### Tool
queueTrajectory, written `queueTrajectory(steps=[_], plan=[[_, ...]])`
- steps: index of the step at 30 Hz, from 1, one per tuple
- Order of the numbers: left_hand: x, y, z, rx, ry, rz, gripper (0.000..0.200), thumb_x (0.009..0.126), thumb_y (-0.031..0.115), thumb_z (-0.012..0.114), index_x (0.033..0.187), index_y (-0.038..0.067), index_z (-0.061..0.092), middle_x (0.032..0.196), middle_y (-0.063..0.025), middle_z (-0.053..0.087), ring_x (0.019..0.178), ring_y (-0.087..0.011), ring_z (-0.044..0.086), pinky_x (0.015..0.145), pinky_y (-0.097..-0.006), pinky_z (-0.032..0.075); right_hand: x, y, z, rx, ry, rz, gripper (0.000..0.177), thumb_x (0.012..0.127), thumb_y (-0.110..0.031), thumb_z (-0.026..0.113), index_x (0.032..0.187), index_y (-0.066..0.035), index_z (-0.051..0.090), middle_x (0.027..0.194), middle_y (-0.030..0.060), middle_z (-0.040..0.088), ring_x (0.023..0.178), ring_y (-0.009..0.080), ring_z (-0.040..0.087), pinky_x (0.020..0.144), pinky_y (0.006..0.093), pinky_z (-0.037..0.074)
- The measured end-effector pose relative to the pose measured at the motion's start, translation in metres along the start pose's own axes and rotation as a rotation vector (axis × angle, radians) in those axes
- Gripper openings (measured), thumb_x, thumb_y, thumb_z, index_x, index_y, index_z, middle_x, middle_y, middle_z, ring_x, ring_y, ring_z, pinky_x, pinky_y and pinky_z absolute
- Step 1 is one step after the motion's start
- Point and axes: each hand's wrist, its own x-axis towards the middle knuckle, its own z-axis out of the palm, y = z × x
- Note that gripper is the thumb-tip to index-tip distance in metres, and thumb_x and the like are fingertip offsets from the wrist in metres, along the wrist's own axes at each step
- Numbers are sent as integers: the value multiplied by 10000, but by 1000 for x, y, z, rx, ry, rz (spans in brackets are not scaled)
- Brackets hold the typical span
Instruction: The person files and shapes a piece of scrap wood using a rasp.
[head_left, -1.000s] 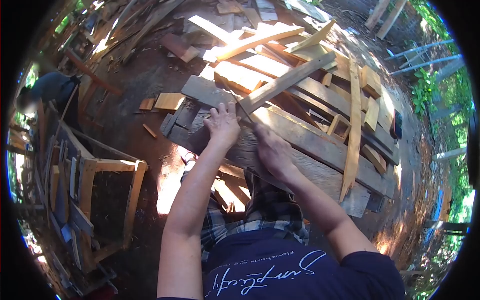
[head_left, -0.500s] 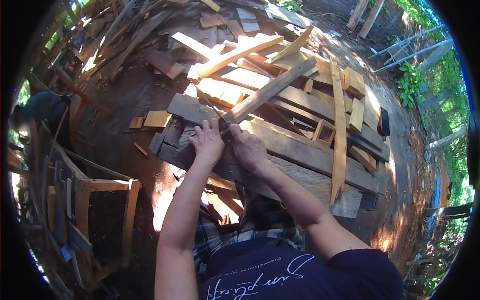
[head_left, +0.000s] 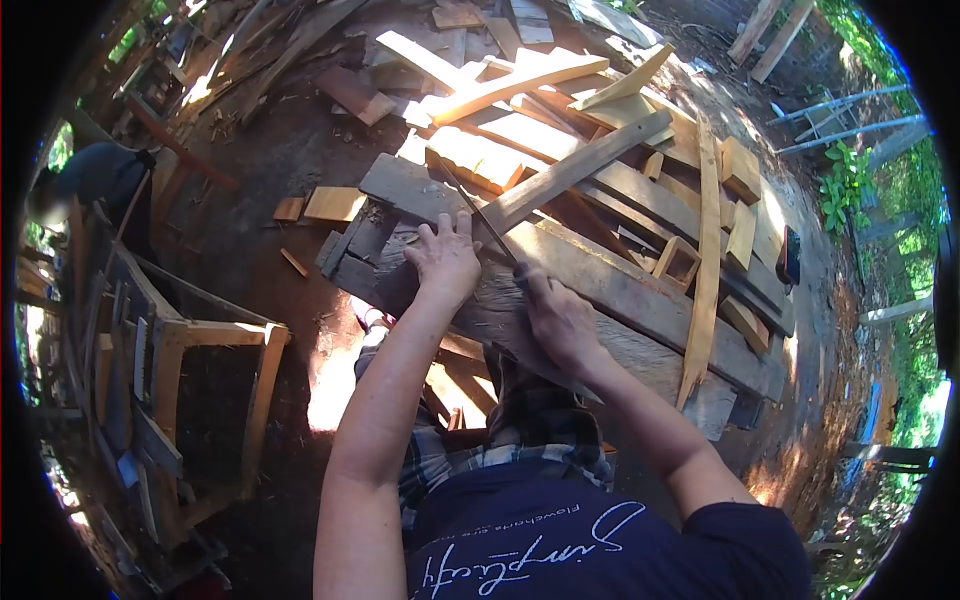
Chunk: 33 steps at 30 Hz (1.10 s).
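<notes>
My right hand [head_left: 560, 318] is closed round the dark handle of a thin long tool, its narrow blade [head_left: 482, 213] pointing up and left over the timbers. My left hand [head_left: 445, 260] lies with fingers spread on the near end of the stacked boards, just left of the blade. Beside the blade, a grey-brown plank [head_left: 580, 170] slants up to the right across the pile. A thick weathered beam [head_left: 620, 285] runs below it. What lies under my left palm is hidden.
Loose offcuts and curved pieces [head_left: 520, 88] lie across the pile. A phone [head_left: 791, 255] rests at its right edge. Lower left stands a wooden frame [head_left: 222, 335]; behind it, a person in dark clothing [head_left: 105, 185] bends down. A small block [head_left: 335, 203] sits left of the pile.
My right hand has drawn back toward my body and away from my left hand, with the tool in it. More of the blade shows. The whole view has shifted slightly.
</notes>
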Motion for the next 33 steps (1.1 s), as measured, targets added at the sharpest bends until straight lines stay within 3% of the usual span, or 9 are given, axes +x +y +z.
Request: queueTrajectory(steps=[6,10,13,15,18,21,24,27,33], plan=[[0,-2,-2,-19,-34,20,440,923,328,527,1300,153,383,1251,-109,442,1179,-347,425,863,-591,393,44,-12,21,-37,60,-11,166,910,-138,459,1071,-105,440,751,168,601,673,378,618,587,504,479],[3,1,-3,1,-31,-10,444,917,323,534,1299,154,385,1244,-105,445,1179,-340,427,863,-588,394,13,-2,7,-18,116,-64,157,918,-130,436,1074,-110,435,758,171,602,697,380,618,605,501,482],[1,-1,3,0,-15,-1,442,917,322,535,1299,155,387,1240,-105,448,1178,-337,429,865,-587,396,-5,2,4,-51,-36,25,157,921,-125,426,1077,-116,442,766,165,606,713,376,621,614,492,487],[3,-1,2,6,-31,9,446,921,328,531,1305,155,384,1255,-106,446,1183,-338,428,871,-591,393,14,-4,13,9,126,-58,180,916,-131,438,1095,-116,442,770,147,612,705,364,627,606,480,496],[1,0,0,11,-23,9,435,919,322,533,1296,157,391,1251,-104,450,1182,-337,429,870,-596,393,43,-14,19,-64,38,11,181,907,-121,440,1087,-113,447,776,138,614,717,355,633,619,475,500],[1,1,-3,9,-13,2,431,917,317,535,1293,157,395,1244,-102,452,1174,-335,433,867,-597,393,8,-6,4,-2,136,-53,143,906,-109,431,1048,-103,450,787,143,614,722,357,632,626,477,498],[3,1,-1,-3,-24,-3,435,919,321,532,1297,156,393,1247,-103,450,1176,-340,433,867,-598,393,-7,1,6,-85,-32,73,129,905,-103,427,1032,-97,445,802,160,612,732,362,632,632,480,493],[0,1,-2,-7,-48,21,434,921,307,527,1297,142,384,1245,-113,440,1166,-354,429,869,-602,388,29,-11,16,2,106,-44,153,903,-109,433,1056,-100,432,796,169,609,722,365,631,623,485,493],[3,0,-2,18,0,11,453,912,324,540,1299,145,387,1239,-100,457,1163,-332,439,853,-590,403,0,-3,-1,-51,10,29,161,895,-106,438,1055,-108,442,807,177,606,735,364,629,637,480,495]])
